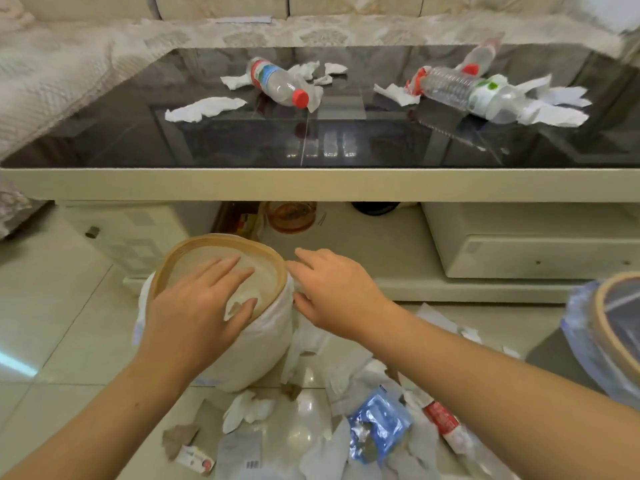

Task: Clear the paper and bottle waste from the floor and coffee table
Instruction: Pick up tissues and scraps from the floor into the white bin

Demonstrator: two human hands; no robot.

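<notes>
Crumpled white paper scraps (349, 386) litter the floor, clear plastic bottles (278, 83) lie on the dark glass coffee table (104, 140); left hand (201, 303) spreads empty over the white-lined bin (221, 289), right hand (337, 289) loose beside it, holding nothing.

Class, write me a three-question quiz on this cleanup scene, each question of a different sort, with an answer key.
1. True or false: the left hand reaches over the mouth of the white-lined bin.
2. How many plastic bottles lie on the coffee table? A) one B) three C) five
3. Fill in: the blue wrapper lies on the ____.

Key: 1 true; 2 B; 3 floor.
</notes>
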